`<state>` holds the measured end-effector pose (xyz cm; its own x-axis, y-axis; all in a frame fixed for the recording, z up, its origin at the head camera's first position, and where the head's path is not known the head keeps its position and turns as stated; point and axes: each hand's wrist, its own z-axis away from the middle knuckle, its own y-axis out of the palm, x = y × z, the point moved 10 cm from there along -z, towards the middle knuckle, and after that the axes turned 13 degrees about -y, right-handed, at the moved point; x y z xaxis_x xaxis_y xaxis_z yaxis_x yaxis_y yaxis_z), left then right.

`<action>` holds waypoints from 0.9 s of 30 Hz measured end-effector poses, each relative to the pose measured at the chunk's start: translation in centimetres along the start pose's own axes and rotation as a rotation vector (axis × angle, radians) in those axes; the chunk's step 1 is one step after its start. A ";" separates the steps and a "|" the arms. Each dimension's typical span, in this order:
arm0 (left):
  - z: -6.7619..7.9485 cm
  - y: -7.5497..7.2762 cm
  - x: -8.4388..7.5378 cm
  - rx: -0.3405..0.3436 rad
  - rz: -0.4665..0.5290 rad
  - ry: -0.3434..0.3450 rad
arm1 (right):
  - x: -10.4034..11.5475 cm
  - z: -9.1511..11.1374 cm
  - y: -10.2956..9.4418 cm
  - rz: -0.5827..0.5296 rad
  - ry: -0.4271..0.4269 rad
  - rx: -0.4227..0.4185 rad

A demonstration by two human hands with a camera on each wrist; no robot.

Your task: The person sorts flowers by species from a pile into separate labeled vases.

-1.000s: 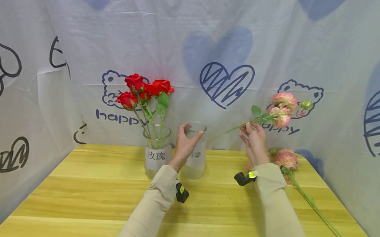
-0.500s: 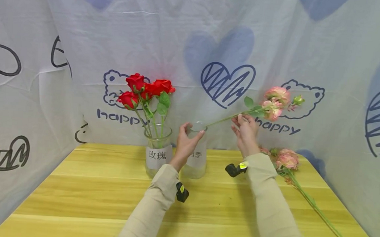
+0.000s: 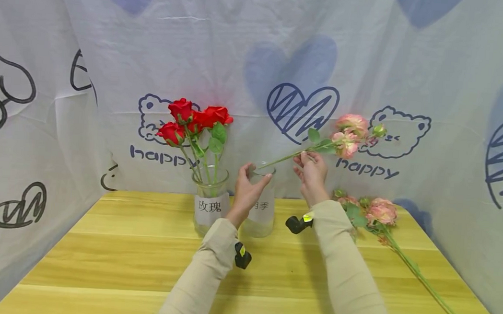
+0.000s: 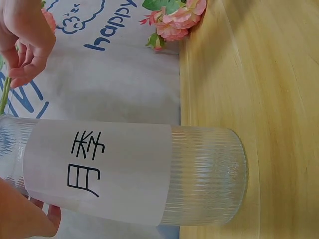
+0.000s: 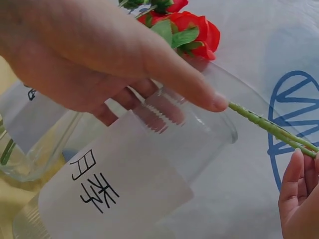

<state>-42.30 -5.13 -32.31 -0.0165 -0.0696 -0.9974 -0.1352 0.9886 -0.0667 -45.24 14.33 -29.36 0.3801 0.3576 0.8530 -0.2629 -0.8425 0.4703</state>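
Vase (image 4: pixel 207 174) of ribbed glass, fingers (image 3: pixel 305 157) pinching slender stem (image 3: pixel 281 159), ruffled blooms (image 3: pixel 347 140)

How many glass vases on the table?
2. In the head view, one vase stands at left holding red roses; the second vase stands just right, left hand at its neck. None seems hidden.

Our left hand (image 3: pixel 249 190): bare, raised, thumb and forefinger bowed in a grip. Our right hand (image 3: pixel 314 176): bare, raised a little higher, thumb and fingertips pinching, other fingers bent, apart from its fellow. Our left forearm (image 3: pixel 198 281): sleeved, slanting inward. Our right forearm (image 3: pixel 348 264): likewise sleeved, slanting inward.
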 end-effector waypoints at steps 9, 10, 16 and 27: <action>-0.1 -0.1 0.0 -0.008 0.002 0.007 | -0.4 0.2 0.3 0.063 -0.048 0.019; -0.1 -0.1 0.0 -0.007 0.003 0.008 | -0.3 0.2 0.4 0.074 -0.061 0.026; -0.1 0.0 0.0 -0.007 0.003 0.010 | 0.4 0.5 1.5 0.202 -0.146 0.108; 0.0 0.1 -0.2 -0.004 -0.007 0.019 | 1.6 1.5 5.0 0.519 -0.363 0.342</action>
<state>-42.26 -5.05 -32.13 -0.0343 -0.0793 -0.9963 -0.1394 0.9875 -0.0738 -44.64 10.08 -25.99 0.5678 -0.2297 0.7904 -0.2195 -0.9678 -0.1236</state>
